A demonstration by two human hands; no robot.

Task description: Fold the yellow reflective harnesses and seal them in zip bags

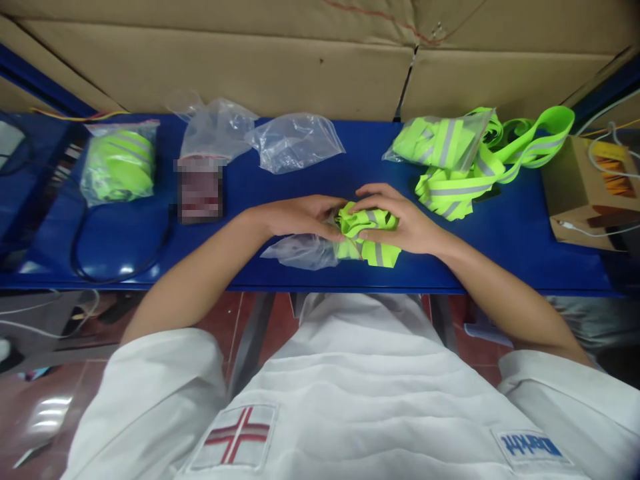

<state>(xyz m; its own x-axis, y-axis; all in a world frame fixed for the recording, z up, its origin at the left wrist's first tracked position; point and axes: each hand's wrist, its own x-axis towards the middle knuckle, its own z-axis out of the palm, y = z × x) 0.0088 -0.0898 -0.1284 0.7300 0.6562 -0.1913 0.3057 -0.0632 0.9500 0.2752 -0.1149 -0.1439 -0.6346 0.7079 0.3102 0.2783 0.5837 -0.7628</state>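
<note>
Near the front edge of the blue table, a folded bundle of neon yellow-green straps with grey stripes (375,223) lies between my two hands. My right hand (395,217) curls its fingers round the bundle's top and right side. My left hand (313,217) is at the bundle's left, its fingers closed on the edge of a clear plastic bag (305,252). The bag's mouth is around the left part of the bundle, and its body lies flat to the left. Some left fingertips are hidden behind the plastic and straps.
A filled bag (120,163) lies far left, beside a pixelated object (200,190). Clear bags (297,141) are at the back. Another filled bag (440,141) and loose straps (463,190) lie back right, near a cardboard box (573,193). A black cable (75,247) curves at left.
</note>
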